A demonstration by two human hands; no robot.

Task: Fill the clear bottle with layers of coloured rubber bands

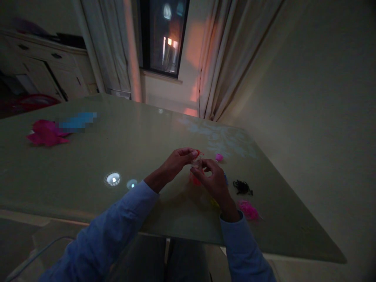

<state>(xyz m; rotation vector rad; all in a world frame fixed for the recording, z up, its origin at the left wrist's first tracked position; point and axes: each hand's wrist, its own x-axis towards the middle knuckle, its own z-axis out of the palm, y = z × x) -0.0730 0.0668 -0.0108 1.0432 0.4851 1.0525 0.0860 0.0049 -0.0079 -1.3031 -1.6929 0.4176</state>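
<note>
Small pale object (196, 162) between left hand (178, 160) and right hand (214, 178).
The left hand pinches red strands (199, 152) at its top, the right hand grasps its lower side. A black bundle (242, 187) lies on the counter (123, 211), right of this hand.

table (132, 149) | pink sheet (47, 133) | pink lump (219, 157) | black bundle (242, 187) | pink bundle (248, 210)

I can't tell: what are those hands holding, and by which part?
The right hand holds what looks like a clear jar by its side; the left hand pinches red strands at its top.
</note>
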